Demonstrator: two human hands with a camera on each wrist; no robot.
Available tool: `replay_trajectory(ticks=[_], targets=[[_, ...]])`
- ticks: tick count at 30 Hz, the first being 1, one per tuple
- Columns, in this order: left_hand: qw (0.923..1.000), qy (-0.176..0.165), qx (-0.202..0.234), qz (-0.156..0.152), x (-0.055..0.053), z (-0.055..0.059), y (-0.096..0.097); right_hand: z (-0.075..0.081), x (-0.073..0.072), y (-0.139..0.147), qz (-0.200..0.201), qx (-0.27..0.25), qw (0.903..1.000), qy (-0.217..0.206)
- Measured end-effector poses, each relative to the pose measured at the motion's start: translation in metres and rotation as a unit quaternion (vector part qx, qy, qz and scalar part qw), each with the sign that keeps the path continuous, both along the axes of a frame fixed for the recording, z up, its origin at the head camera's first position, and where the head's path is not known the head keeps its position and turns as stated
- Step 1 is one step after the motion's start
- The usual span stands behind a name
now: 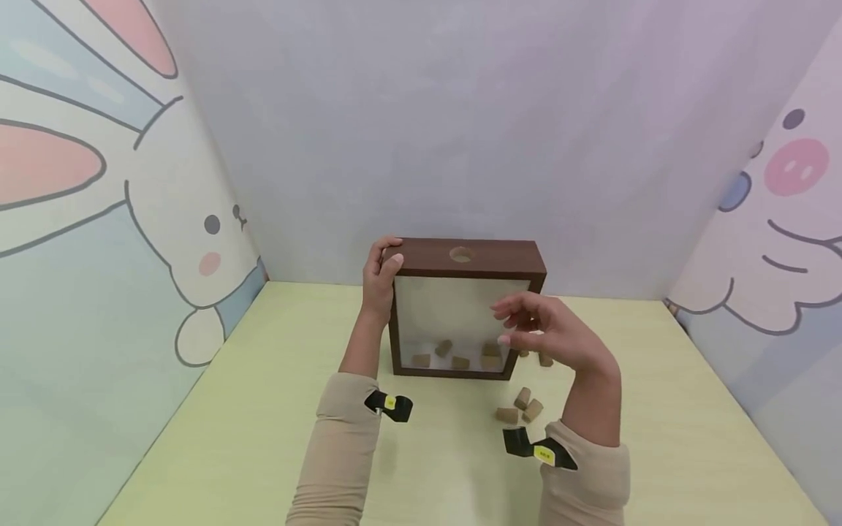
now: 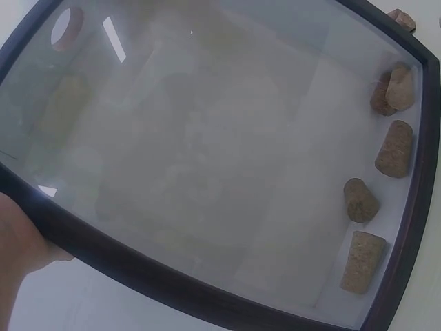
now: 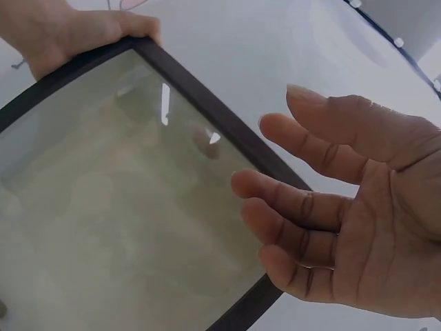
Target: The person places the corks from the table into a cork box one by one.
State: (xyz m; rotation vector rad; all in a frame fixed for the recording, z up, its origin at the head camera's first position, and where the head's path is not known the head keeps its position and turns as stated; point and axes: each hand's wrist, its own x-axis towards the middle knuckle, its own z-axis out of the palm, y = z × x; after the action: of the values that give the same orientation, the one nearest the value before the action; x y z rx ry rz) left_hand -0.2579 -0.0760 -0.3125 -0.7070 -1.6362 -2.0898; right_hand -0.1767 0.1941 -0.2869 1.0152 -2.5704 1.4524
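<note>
A dark brown wooden shadow box (image 1: 500,250) with a clear front stands upright on the table, a round hole (image 1: 463,254) in its top. My left hand (image 1: 378,283) grips its upper left corner, thumb on the top edge. Several tapered corks (image 2: 395,149) lie along the bottom inside, behind the clear pane. In front of the box's right side hovers my right hand (image 1: 559,332), its fingers loosely bent. The right wrist view shows its palm (image 3: 386,241) with nothing in it. Three loose corks (image 1: 522,398) lie on the table below that hand.
More corks (image 1: 545,359) lie beside the box's right edge, partly hidden by my right hand. The pale yellow-green table (image 1: 296,329) meets a plain backdrop (image 1: 421,146) behind the box. Cartoon-printed panels (image 1: 191,219) stand at both sides.
</note>
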Motion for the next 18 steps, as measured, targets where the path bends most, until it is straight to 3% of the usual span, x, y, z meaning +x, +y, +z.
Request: replay_trajectory(ticks=[11, 18], targets=[[0.9999, 0.011, -0.003, -0.003, -0.003, -0.001, 0.0, -0.041, 0.004, 0.013, -0.025, -0.008, 0.9957, -0.089], [0.9999, 0.007, -0.001, 0.008, -0.006, -0.004, 0.0, -0.067, 0.015, 0.032, -0.039, -0.008, 0.9934, -0.108]])
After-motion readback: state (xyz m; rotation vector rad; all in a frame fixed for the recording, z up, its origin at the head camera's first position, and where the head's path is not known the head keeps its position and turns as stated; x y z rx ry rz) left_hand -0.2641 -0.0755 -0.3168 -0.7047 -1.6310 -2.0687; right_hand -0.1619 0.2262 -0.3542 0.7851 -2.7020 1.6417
